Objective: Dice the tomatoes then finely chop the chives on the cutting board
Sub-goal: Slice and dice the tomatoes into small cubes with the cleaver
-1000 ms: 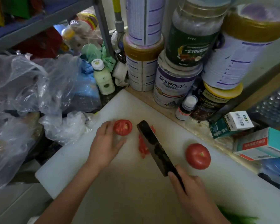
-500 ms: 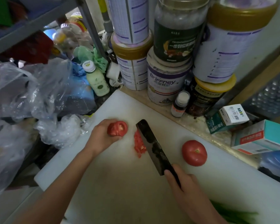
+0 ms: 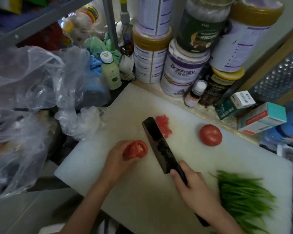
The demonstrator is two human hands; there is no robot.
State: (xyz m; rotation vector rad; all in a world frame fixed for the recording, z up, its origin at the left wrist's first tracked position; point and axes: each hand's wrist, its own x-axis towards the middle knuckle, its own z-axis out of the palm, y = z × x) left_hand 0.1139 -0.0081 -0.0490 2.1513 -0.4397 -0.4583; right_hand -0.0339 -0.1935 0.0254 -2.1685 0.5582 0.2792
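The left hand [image 3: 116, 159] curls round a cut tomato [image 3: 135, 149]. Its fingertips are hidden behind the fruit, whose wet, seeded face is turned up. The right hand [image 3: 193, 188] is wrapped round the handle of a dark, broad-bladed knife [image 3: 159, 144], covering most of the handle. The blade lies between the cut tomato and a small heap of diced tomato [image 3: 163, 126]. A smooth, round whole tomato [image 3: 210, 135] sits apart on the white cutting board [image 3: 125, 115]. The chives [image 3: 243, 198], blurred and cut off at the bottom edge, lie beside the right wrist.

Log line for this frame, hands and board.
left hand grips cut red tomato piece | right hand grips black cleaver | diced tomato pile beside cleaver | whole red tomato uncut | green chives uncut
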